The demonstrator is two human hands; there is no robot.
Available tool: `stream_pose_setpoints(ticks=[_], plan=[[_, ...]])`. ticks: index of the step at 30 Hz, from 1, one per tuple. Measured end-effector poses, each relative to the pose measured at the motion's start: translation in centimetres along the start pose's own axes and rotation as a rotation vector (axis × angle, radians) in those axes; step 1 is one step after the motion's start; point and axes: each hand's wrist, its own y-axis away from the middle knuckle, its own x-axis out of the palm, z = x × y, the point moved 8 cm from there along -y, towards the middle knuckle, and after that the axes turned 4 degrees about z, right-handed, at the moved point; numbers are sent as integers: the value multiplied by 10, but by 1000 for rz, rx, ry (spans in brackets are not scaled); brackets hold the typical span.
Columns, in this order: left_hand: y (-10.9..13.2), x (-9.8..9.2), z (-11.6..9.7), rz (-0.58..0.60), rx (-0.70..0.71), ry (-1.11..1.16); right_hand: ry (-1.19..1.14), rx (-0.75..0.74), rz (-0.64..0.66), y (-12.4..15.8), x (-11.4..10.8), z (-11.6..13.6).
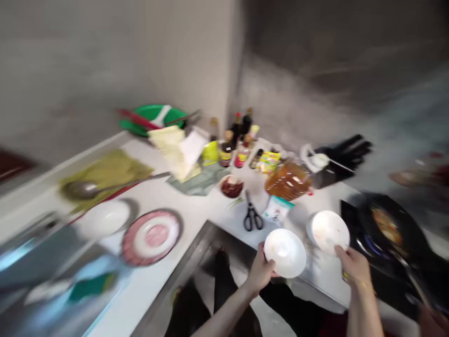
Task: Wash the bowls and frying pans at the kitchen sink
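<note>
My left hand (261, 272) is closed on the rim of a white bowl (286, 252), which is tilted over the counter's front edge. Another white bowl (329, 230), with a few small specks inside, is pinched at its near rim by my right hand (354, 266). The two bowls are apart, side by side. Black-handled scissors (253, 219) and a white and teal packet (278, 209) lie on the counter just beyond them. Motion blurs much of the view.
At right, a black wok (396, 224) with food sits on the stove; another person's hand (433, 322) is near its handle. Sauce bottles (227, 149) and an orange-brown container (288, 181) stand at the back. Left are a pink-rimmed plate (131, 243) and the sink area.
</note>
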Motion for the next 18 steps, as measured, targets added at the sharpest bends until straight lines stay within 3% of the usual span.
stream_pose_setpoints(ticks=[3, 5, 8, 11, 14, 18], plan=[[104, -76, -17, -139, 87, 75, -106, -179, 95, 63, 24, 46], [188, -138, -19, -305, 142, 106, -95, -310, 234, 110, 63, 105], [322, -233, 2, -601, 194, 210, 14, -632, 461, 217, 150, 222], [439, -319, 44, -876, 211, 309, 229, -1032, 602, 359, 252, 329], [517, -396, 82, -1059, 254, 331, 478, -1302, 647, 491, 362, 398], [562, -479, 126, -1161, 208, 365, 712, -1365, 773, 616, 505, 431]])
